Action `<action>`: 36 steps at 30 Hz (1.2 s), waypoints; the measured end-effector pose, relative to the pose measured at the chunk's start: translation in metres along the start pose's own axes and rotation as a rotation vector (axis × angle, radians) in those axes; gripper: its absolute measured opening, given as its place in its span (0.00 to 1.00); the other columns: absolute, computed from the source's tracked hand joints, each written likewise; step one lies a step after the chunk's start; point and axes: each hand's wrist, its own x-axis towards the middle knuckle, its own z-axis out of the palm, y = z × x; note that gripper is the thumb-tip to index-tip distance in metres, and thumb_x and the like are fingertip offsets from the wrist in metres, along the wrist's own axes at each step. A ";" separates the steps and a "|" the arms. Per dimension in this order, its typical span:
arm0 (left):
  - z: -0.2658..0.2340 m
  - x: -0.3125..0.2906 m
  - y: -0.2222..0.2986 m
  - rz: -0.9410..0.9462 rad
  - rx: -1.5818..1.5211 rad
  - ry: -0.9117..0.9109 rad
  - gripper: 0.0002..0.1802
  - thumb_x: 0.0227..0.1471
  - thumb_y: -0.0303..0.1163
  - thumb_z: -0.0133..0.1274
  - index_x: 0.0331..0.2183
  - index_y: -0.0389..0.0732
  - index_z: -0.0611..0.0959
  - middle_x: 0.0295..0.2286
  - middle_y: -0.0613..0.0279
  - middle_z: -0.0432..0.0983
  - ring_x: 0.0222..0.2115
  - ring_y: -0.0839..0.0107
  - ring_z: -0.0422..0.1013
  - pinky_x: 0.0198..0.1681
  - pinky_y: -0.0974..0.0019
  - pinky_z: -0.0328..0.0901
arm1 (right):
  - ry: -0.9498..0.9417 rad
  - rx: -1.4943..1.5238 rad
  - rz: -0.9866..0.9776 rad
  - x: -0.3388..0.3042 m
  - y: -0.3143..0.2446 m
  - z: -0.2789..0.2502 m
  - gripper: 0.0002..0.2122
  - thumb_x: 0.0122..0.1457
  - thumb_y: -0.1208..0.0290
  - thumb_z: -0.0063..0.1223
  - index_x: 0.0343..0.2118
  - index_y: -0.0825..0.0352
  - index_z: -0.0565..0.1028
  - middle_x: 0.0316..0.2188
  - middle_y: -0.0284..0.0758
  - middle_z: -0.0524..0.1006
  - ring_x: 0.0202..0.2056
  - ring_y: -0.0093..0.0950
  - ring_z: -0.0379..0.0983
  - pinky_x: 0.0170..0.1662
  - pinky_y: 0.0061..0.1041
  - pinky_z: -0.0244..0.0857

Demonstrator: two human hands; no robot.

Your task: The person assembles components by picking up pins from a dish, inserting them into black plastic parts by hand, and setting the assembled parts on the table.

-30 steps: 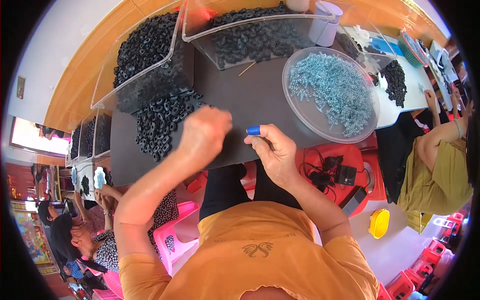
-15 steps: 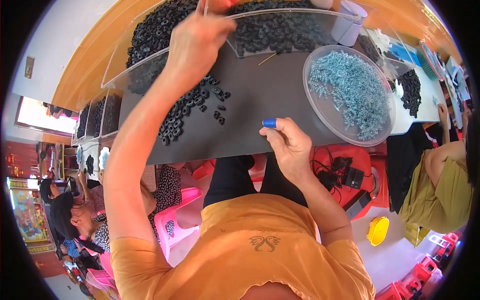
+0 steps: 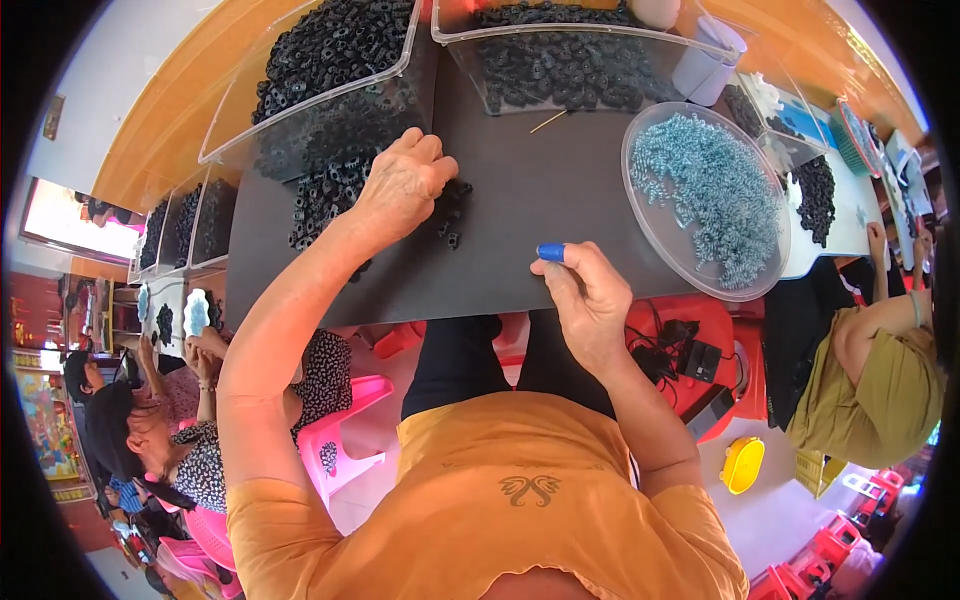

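My left hand [image 3: 408, 185] is over the dark table, at the right side of a loose heap of small black plastic parts [image 3: 325, 200]. Its fingers are curled together, and whatever they hold is hidden. A few more black parts lie just right of that hand. Near the table's front edge, my right hand [image 3: 592, 300] pinches thumb against index finger, with a blue cover [image 3: 550, 252] on the index fingertip. Anything in this pinch is too small to make out. To its right, a round clear plastic tray [image 3: 640, 215] holds many small pale-blue coil springs [image 3: 715, 190].
Clear bins of black parts, one at far left [image 3: 330, 50] and one at far centre [image 3: 570, 70], border the table. A thin stick [image 3: 548, 121] and a whitish cup [image 3: 708, 62] are nearby. A red stool [image 3: 690, 350] carries cables and black boxes. People sit on both sides.
My left hand has come back from the gap between the far bins to the heap of black parts. The right hand keeps its pinch in nearly the same place.
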 end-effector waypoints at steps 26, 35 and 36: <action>-0.022 -0.029 0.102 -0.749 -1.908 0.250 0.10 0.54 0.27 0.52 0.39 0.33 0.77 0.27 0.58 0.78 0.25 0.76 0.72 0.31 0.76 0.65 | 0.037 0.134 0.148 0.004 -0.011 0.015 0.08 0.51 0.85 0.53 0.35 0.71 0.73 0.29 0.35 0.73 0.28 0.21 0.69 0.30 0.18 0.63; -0.015 -0.027 0.124 -0.813 -2.030 0.388 0.08 0.50 0.24 0.55 0.35 0.34 0.79 0.26 0.65 0.75 0.24 0.78 0.67 0.29 0.76 0.62 | 0.061 -0.103 -0.134 0.014 -0.028 0.013 0.11 0.44 0.87 0.58 0.32 0.69 0.74 0.27 0.37 0.74 0.27 0.32 0.69 0.29 0.26 0.64; -0.015 -0.028 0.126 -0.818 -2.030 0.385 0.08 0.50 0.24 0.56 0.35 0.34 0.79 0.26 0.66 0.74 0.23 0.79 0.66 0.28 0.76 0.62 | 0.048 -0.080 -0.138 0.014 -0.027 0.012 0.11 0.44 0.87 0.58 0.31 0.69 0.74 0.26 0.37 0.74 0.26 0.32 0.69 0.29 0.26 0.64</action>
